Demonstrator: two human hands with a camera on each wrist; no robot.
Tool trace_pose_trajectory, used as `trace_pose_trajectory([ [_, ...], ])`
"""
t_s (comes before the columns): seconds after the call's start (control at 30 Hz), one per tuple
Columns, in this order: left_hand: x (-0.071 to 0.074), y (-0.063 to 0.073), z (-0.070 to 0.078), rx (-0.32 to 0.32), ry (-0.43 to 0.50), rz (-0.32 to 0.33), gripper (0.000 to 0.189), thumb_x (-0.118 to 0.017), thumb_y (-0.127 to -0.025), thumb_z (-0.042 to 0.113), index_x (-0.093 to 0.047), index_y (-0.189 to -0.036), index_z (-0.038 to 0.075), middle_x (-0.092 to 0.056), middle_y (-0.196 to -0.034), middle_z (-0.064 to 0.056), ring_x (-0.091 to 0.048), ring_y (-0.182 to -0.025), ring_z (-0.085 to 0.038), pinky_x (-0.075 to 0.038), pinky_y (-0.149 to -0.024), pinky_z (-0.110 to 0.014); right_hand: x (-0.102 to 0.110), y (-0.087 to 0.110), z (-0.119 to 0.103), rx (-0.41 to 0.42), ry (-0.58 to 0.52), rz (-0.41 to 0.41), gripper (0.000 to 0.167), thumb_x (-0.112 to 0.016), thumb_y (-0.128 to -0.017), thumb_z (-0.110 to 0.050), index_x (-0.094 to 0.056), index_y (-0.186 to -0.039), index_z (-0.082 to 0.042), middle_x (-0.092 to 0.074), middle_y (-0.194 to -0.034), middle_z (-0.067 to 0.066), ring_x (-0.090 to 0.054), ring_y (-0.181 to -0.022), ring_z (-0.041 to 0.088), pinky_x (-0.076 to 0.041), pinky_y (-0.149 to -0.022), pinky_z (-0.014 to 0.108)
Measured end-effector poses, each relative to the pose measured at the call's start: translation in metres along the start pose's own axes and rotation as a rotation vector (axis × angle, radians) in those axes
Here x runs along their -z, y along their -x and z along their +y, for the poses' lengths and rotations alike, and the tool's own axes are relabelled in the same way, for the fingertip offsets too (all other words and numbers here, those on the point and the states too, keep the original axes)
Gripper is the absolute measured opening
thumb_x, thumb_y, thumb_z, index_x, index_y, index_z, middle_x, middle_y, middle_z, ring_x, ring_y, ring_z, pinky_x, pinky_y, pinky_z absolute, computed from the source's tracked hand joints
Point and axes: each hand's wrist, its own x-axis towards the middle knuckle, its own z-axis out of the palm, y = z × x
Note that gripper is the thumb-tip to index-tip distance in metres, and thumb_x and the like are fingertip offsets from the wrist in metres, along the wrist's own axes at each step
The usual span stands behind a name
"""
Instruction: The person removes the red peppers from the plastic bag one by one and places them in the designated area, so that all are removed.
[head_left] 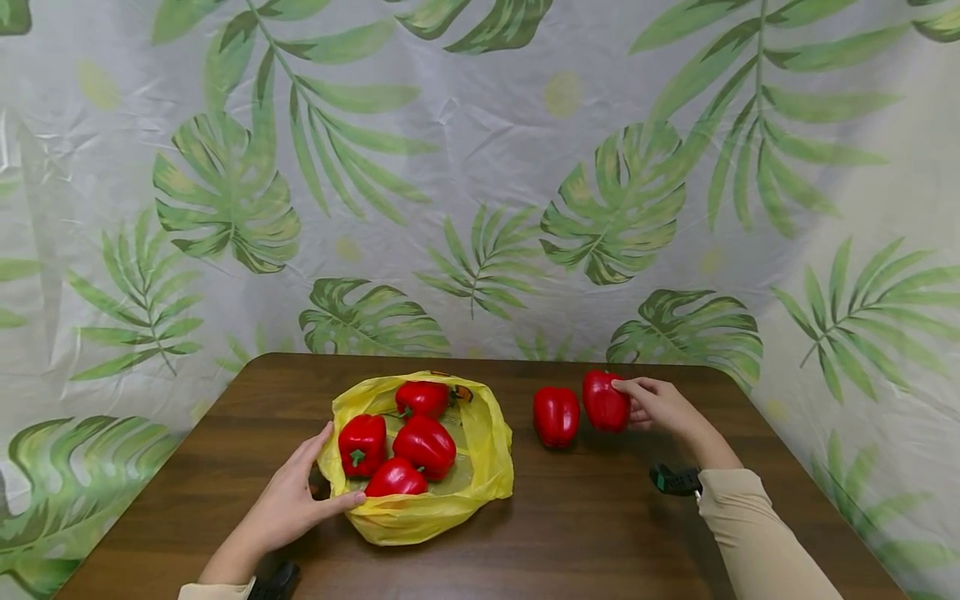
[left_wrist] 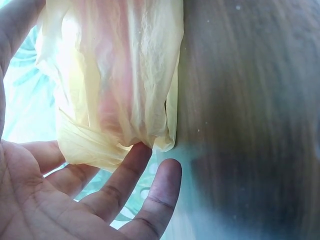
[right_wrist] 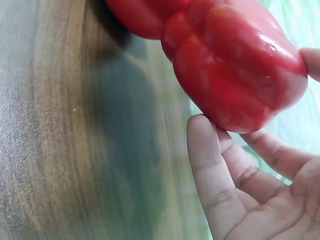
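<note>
Red pepper is pinched between thumb and fingers of the right hand, right of the yellow bag beyond a second pepper, the bag's left side being touched by the left hand, fingers spread.

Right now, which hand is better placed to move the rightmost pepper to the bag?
Probably the right hand: its thumb and fingers already grip the rightmost pepper. The left hand is on the far side of the yellow bag, touching it.
</note>
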Motion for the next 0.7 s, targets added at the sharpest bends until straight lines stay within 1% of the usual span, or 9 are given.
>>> trace_pose_trajectory([
  [0.2, 0.0, 0.001, 0.0, 0.005, 0.008, -0.013, 0.117, -0.089, -0.086, 0.05, -0.022, -0.172, 0.005, -0.036, -0.167, -0.03, -0.05, -0.144, -0.053, -0.066, -0.091, -0.046, -0.001, -0.004, 0.009, -0.023, -0.039, -0.018, 0.062, -0.056, -0.109, -0.045, -0.054, -0.14, 0.009, -0.072, -0.091, 0.005, -0.075, -0.078, 0.012, -0.068, -0.081, 0.038],
  [0.4, 0.001, 0.001, 0.0, 0.014, 0.004, -0.014, 0.117, -0.089, -0.086, 0.05, -0.022, -0.171, 0.005, -0.036, -0.168, -0.029, -0.05, -0.144, -0.051, -0.066, -0.091, -0.046, -0.003, -0.006, 0.014, -0.034, -0.054, -0.035, 0.061, -0.057, -0.109, -0.044, -0.055, -0.14, 0.009, -0.072, -0.089, 0.005, -0.074, -0.077, 0.012, -0.068, -0.079, 0.036],
  [0.6, 0.002, 0.002, 0.004, 0.021, 0.021, -0.027, 0.117, -0.089, -0.086, 0.049, -0.021, -0.172, 0.005, -0.035, -0.169, -0.03, -0.049, -0.146, -0.051, -0.066, -0.092, -0.046, -0.005, -0.003, 0.017, -0.055, -0.061, -0.063, 0.07, -0.056, -0.11, -0.043, -0.048, -0.148, 0.016, -0.076, -0.098, 0.008, -0.076, -0.081, 0.013, -0.068, -0.081, 0.035],
  [0.7, 0.002, 0.002, 0.005, 0.022, 0.025, -0.026, 0.117, -0.088, -0.086, 0.049, -0.021, -0.172, 0.005, -0.035, -0.169, -0.03, -0.049, -0.146, -0.051, -0.066, -0.092, -0.046, -0.006, -0.002, 0.017, -0.047, -0.05, -0.075, 0.073, -0.055, -0.111, -0.043, -0.046, -0.149, 0.018, -0.076, -0.102, 0.011, -0.076, -0.082, 0.013, -0.068, -0.082, 0.035],
])
